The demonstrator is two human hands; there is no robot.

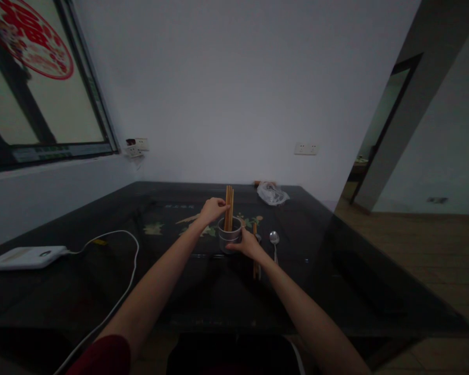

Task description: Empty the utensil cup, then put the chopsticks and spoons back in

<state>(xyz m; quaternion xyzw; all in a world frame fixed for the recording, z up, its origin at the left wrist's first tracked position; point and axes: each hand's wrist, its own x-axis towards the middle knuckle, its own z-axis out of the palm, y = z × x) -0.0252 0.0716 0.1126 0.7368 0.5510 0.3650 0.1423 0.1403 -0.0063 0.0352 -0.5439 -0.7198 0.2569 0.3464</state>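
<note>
A small metal cup (229,237) stands upright on the dark table (101,271) in front of me, with several wooden chopsticks (229,208) standing in it. My left hand (212,210) is closed in a pinch on the chopsticks near their upper part. My right hand (247,244) is wrapped round the right side of the cup. More chopsticks (255,260) lie flat on the table under my right wrist. A metal spoon (274,242) lies just right of them.
A white device (25,257) with a white cable (130,260) lies at the table's left side. A crumpled clear plastic bag (272,194) sits at the far edge by the wall. To the right, wooden floor and a doorway (379,135).
</note>
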